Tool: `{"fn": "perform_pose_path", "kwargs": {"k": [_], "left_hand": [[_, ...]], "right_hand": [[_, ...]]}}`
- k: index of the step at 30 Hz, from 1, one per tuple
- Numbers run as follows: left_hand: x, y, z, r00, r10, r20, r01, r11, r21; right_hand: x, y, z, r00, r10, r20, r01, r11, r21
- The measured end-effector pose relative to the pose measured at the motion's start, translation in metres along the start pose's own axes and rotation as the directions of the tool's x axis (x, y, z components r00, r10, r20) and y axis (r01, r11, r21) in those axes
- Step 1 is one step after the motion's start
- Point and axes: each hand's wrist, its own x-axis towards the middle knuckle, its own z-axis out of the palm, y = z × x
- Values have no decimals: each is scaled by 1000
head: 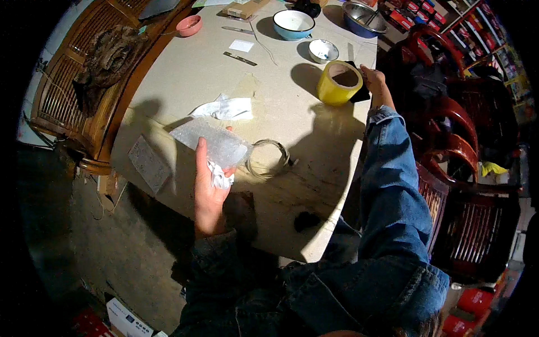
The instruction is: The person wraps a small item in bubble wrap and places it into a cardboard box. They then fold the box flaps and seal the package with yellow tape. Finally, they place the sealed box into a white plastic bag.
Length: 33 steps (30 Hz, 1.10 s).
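Note:
A piece of bubble wrap (pixel 214 141) rests in my left hand (pixel 210 189), along with some crumpled white tissue (pixel 220 176) at the palm. My right hand (pixel 374 81) is at the table's right edge, with its fingers at a black item beside a large roll of yellow tape (pixel 340 83). Whether the fingers grip that black item cannot be told. White crumpled cloth or paper (pixel 229 108) lies just beyond the bubble wrap. A coiled cable (pixel 268 159) sits to the right of my left hand.
Bowls stand at the table's far side: blue enamel (pixel 293 25), small white (pixel 323 51), pink (pixel 189 26) and steel (pixel 364 20). Near them lie a white card (pixel 241 45) and a dark metal strip (pixel 240 59). A wooden bench (pixel 97 126) borders the left, dark red chairs (pixel 454 147) the right.

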Motion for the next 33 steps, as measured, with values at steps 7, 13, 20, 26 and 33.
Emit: {"fn": "perform_pose_path", "kwargs": {"k": [7, 13, 20, 26, 33], "left_hand": [[4, -3, -1, 999, -46, 24, 47, 998, -37], [-1, 5, -8, 999, -40, 36, 47, 979, -200], [1, -1, 0, 994, -87, 69, 107, 915, -388], [4, -3, -7, 991, -52, 126, 92, 938, -334], [6, -7, -7, 998, 11, 64, 3, 976, -218]], "right_hand": [[0, 7, -24, 723, -209, -659, 280, 960, 3], [-158, -53, -56, 942, -303, -148, 332, 759, 560], [-369, -84, -80, 819, -559, 127, 509, 811, 290], [-437, -51, -50, 782, -375, 498, 178, 900, 398], [-430, -36, -26, 638, -52, 769, -264, 922, 282]]}}
